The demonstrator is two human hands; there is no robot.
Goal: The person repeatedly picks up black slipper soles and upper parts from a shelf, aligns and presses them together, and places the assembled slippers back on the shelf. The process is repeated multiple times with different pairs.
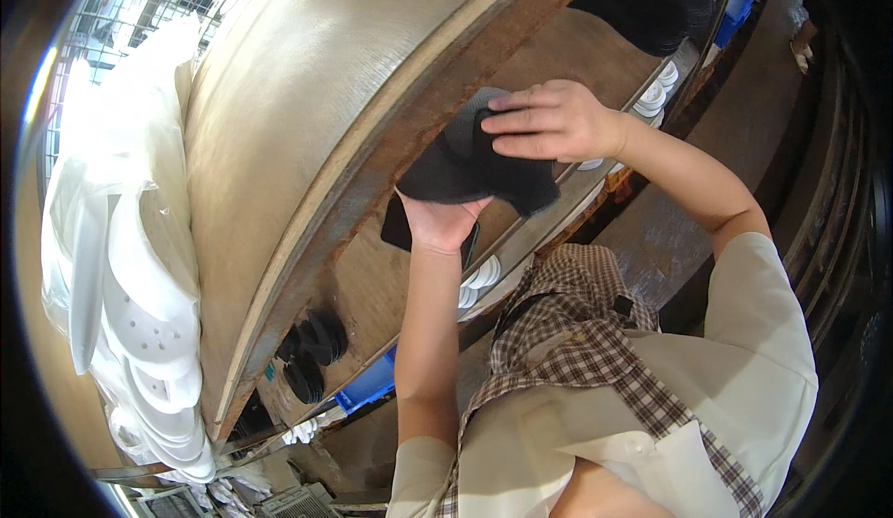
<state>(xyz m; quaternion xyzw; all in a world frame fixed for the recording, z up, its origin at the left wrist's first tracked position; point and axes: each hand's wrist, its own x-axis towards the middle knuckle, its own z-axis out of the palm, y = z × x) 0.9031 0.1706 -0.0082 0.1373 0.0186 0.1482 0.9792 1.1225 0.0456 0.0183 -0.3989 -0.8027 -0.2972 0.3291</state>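
A black, fabric-like cut piece (446, 166) with curved edges is held over the brown work surface. My left hand (443, 224) supports it from below; its fingers are mostly hidden under the piece. My right hand (556, 126) lies on top near the far right side, its fingers stretched out across the piece. Partly behind my left hand, a flat black object (396, 227) rests on the surface; I cannot make out its kind.
A rusty-edged upper shelf (372, 137) overhangs the work surface. Dark pieces (321, 337) lie stacked at left, a larger black pile (651, 6) at far right. White round items (654, 98) line the near edge. Bagged white perforated parts (139, 323) hang left; another person's hand (802, 48) shows far right.
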